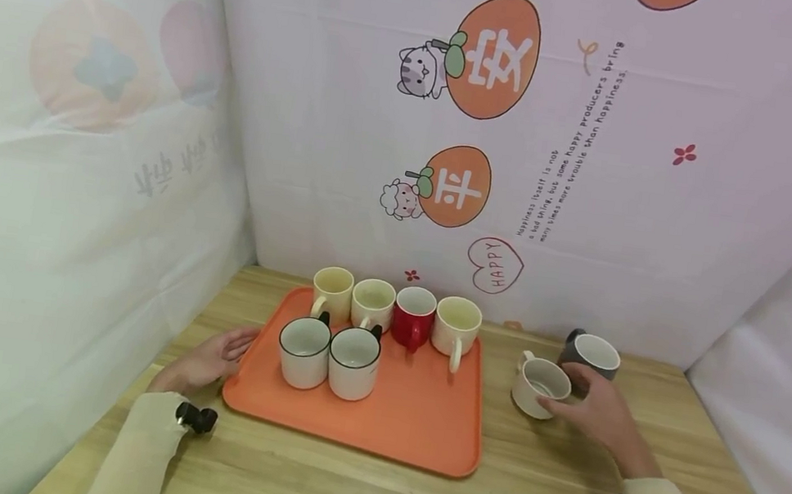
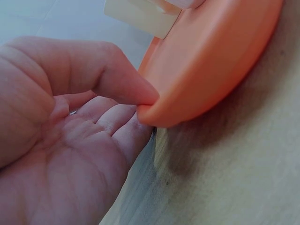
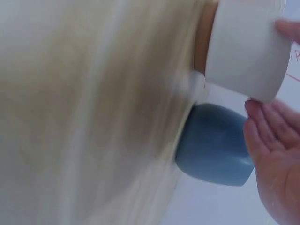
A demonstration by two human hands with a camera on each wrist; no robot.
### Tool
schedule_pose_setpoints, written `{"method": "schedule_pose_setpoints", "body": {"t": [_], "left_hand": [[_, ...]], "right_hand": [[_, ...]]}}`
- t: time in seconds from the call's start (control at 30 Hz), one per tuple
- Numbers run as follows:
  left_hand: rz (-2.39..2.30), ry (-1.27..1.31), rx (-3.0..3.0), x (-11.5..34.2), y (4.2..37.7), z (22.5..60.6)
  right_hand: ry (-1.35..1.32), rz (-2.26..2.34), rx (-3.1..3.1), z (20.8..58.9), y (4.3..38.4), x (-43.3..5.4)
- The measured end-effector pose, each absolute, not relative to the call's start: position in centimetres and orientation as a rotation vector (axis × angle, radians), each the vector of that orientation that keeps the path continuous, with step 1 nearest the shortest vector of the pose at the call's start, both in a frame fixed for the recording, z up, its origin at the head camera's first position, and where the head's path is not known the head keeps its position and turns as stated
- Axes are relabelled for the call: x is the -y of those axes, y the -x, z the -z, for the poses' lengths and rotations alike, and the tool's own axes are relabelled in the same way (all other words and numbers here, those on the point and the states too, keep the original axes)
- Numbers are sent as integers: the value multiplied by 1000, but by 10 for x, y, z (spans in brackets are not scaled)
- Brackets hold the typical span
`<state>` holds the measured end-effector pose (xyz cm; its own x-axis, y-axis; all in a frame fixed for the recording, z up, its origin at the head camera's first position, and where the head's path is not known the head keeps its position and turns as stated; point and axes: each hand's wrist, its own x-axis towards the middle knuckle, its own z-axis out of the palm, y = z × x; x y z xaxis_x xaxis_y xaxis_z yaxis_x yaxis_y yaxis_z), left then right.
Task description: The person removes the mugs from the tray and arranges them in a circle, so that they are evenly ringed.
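My left hand (image 1: 215, 357) is at the left edge of an orange tray (image 1: 411, 422). In the left wrist view its thumb and fingers pinch the rim of the tray (image 2: 201, 89). Over on the right, my right hand (image 1: 605, 413) holds a cream mug (image 1: 534, 392) near its rim, with the thumb on one side and fingers on the other. That mug stays upright, its handle facing the back. Just behind the fingers stands a dark grey mug (image 1: 593, 358), which looks bluish in the right wrist view and lies close beside the fingertips.
Two white mugs with black rims (image 1: 352, 365) stand side by side on the tray. Along its back edge are a red mug (image 1: 413, 319) and three cream or pale yellow mugs (image 1: 456, 328). The wooden table (image 1: 337, 487) meets a printed cloth backdrop (image 1: 348, 150) behind.
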<state>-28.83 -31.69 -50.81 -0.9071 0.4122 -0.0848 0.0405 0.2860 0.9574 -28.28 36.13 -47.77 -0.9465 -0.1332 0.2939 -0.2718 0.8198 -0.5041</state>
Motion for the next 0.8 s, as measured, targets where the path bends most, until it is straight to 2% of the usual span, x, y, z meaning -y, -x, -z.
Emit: {"method": "schedule_pose_setpoints", "body": {"t": [0.5, 0.8], "left_hand": [[-1660, -380, -2239, 314, 283, 507], [-1668, -416, -2227, 314, 284, 505]], "right_hand": [[-2, -914, 2730, 485, 272, -354], [60, -937, 2705, 487, 272, -357]]}}
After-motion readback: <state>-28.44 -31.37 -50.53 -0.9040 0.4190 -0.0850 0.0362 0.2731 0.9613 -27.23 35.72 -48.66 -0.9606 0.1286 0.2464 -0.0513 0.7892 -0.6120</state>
